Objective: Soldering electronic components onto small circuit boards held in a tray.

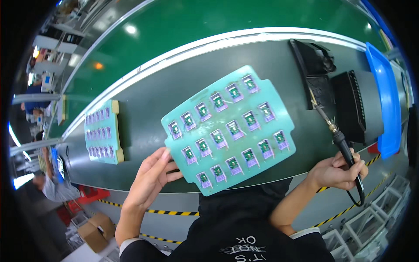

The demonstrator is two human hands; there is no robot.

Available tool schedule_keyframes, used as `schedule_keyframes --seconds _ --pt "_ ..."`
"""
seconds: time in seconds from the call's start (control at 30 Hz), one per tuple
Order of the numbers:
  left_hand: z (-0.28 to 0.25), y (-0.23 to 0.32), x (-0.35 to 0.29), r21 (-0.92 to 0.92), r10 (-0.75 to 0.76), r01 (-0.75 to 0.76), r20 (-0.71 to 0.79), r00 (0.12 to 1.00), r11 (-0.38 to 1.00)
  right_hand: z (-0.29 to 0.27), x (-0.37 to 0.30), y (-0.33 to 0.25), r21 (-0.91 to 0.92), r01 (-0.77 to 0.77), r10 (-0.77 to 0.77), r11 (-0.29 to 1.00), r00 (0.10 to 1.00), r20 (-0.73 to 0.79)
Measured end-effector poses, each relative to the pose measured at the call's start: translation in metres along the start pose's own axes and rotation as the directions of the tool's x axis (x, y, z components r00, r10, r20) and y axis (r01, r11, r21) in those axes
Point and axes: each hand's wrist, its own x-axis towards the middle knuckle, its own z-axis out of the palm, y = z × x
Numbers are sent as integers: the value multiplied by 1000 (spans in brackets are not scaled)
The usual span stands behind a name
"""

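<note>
A pale green tray carries rows of small green circuit boards with thin wires, each in a purplish slot. My left hand grips the tray's left edge, thumb on top and fingers beneath; the tray sits tilted in front of me. On the right, my right hand is closed around the black handle of a soldering iron. The iron's metal tip points up and left, close to a black soldering stand, and its cable loops down below my hand.
Another green tray of similar boards lies at the left of the dark bench. To the right are a black slotted holder and a long blue bin. A green conveyor belt runs behind a white rail. Another person is at the far left.
</note>
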Motion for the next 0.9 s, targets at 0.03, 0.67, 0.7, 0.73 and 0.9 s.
schedule_keyframes --seconds 0.03,0.67,0.7,0.73,0.9 --pt "4 -1 0 -21 -1 0 -22 1000 1000 -2 1 2 27 -21 22 999 999 -28" --pt "14 38 53 155 234 -215 -119 965 964 -21 7 7 253 -154 197 955 969 -151" --pt "15 38 59 110 240 -230 -86 967 967 -24 8 7 265 -158 200 951 970 -139" --pt "20 37 68 54 259 -255 -86 962 965 -25 10 7 275 -156 198 949 971 -133" --pt "29 41 75 -75 376 -384 -102 921 920 -38 15 -8 299 -126 176 946 973 -148"
